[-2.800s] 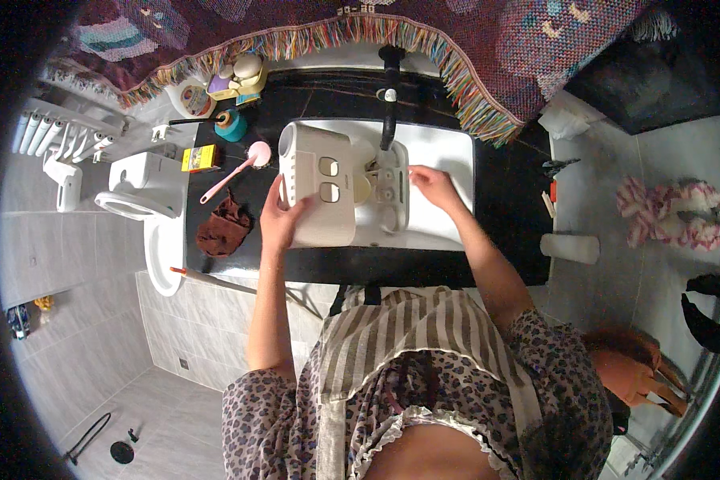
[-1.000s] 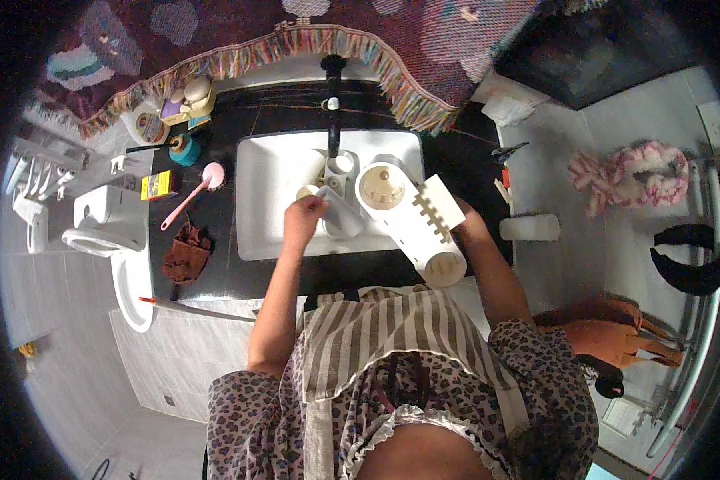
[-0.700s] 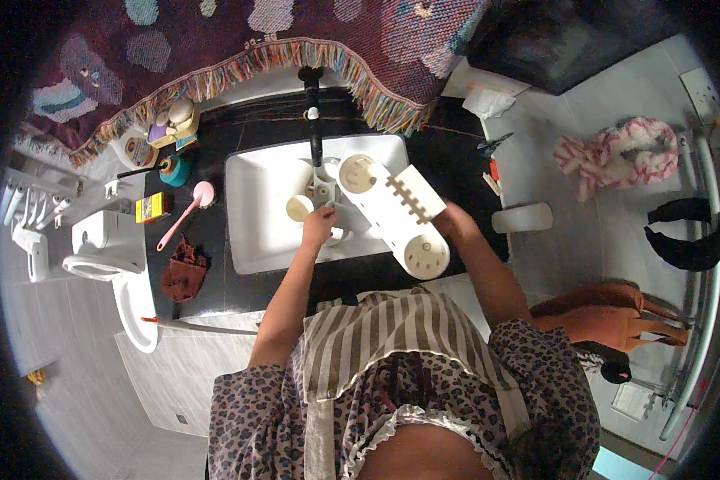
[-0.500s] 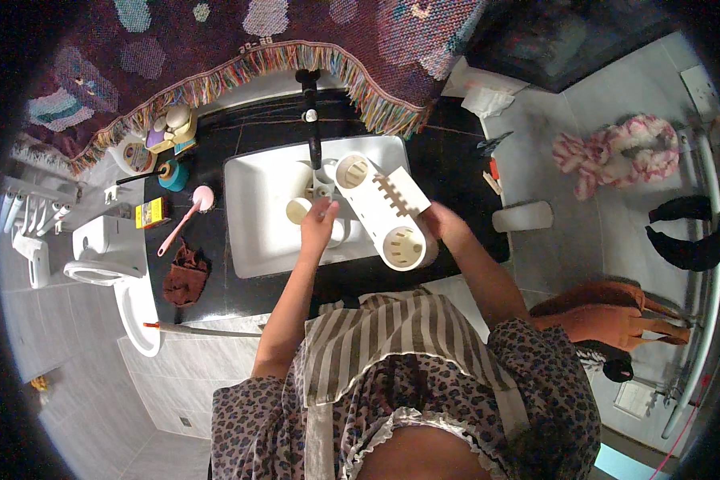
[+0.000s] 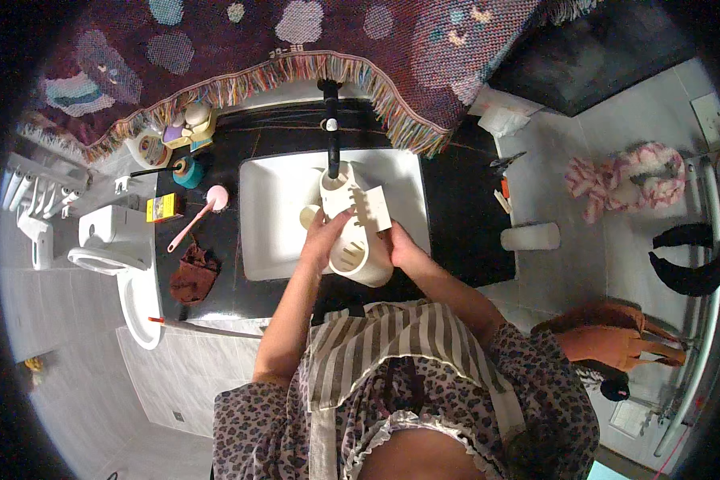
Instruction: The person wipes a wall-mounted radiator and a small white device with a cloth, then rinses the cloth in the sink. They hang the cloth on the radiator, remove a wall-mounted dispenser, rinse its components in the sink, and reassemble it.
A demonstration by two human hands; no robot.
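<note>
Both my hands hold a white plastic rack [image 5: 378, 268] over the front of the sink [image 5: 256, 240]. It looks like a toothbrush holder: a slotted round cup at each end and a notched plate [image 5: 378, 210] along its right side. My left hand [image 5: 323, 240] grips its left side, thumb on top near the middle. My right hand [image 5: 406, 248] holds the right side below the notched plate; some of its fingers are hidden beneath. The far end of the rack lies under the black tap [image 5: 333, 148]. A cream cup [image 5: 310, 216] shows in the sink beside my left hand, partly covered.
On the black counter [image 5: 472, 192], left of the sink, lie a pink-handled brush [image 5: 192, 228], a yellow box [image 5: 162, 208], a blue bottle [image 5: 186, 172] and a brown cloth [image 5: 194, 276]. A fringed purple blanket [image 5: 248, 48] hangs beyond. A white cylinder [image 5: 530, 237] stands at the right.
The rack has moved left and turned more upright, its far end now under the tap. My left hand has left the cup area and taken hold of the rack; my right hand followed leftward.
</note>
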